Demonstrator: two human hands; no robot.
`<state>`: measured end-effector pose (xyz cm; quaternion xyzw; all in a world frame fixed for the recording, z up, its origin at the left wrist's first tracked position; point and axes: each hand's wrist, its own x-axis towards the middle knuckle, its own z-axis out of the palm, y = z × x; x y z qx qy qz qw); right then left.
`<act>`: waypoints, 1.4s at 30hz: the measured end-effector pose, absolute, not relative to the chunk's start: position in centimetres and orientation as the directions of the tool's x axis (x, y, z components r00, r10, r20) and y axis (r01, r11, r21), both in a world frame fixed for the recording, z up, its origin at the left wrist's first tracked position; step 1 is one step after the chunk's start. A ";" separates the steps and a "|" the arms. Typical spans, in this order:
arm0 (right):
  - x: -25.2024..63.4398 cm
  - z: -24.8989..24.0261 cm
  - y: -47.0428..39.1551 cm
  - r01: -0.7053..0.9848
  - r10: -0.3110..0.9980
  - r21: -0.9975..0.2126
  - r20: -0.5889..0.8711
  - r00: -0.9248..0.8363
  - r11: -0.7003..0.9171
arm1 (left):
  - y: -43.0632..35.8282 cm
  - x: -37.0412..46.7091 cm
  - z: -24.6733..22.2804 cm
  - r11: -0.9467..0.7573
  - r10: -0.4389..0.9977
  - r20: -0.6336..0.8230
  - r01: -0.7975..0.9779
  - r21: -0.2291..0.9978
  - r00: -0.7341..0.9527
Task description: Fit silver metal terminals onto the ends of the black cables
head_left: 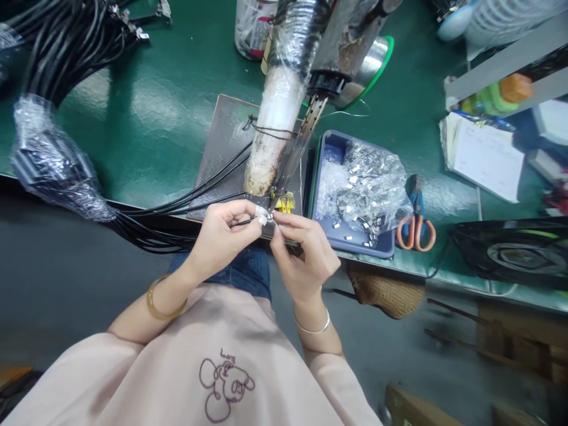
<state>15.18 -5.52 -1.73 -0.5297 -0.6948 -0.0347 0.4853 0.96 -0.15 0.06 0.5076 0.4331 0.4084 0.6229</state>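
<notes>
My left hand (224, 234) is closed in a pinch on the end of a black cable (242, 223), with white wrapping on its fingertips. My right hand (306, 248) pinches a thin silvery wire (277, 223), apparently solder wire, close to the cable end. Fingertips of both hands nearly meet, so the small part at the cable end is mostly hidden. Just above them points the tip of a soldering iron (306, 127), fixed at a slant. Beside the iron, a plastic-wrapped white tube (275, 106) reaches down. A small yellow piece (284, 203) lies by the tip.
A wrapped bundle of black cables (55, 157) hangs along the table edge at left. To the right stands a blue tray (326, 236) with a plastic bag of small metal connectors (373, 177). Orange-handled scissors (416, 231), a green-rimmed spool (377, 65) and a notepad (483, 157) lie beyond.
</notes>
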 end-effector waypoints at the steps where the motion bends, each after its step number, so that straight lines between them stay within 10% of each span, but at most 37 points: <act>1: 15.2 -1.7 -5.4 0.763 0.707 -0.478 0.706 0.039 0.435 | -0.1 1.0 0.1 0.150 0.950 -0.126 -0.063 0.987 0.285; 42: 15.3 -1.0 -4.9 0.785 0.724 -0.450 0.690 0.002 0.426 | 0.2 0.8 0.6 0.027 0.955 -0.033 0.027 0.999 0.294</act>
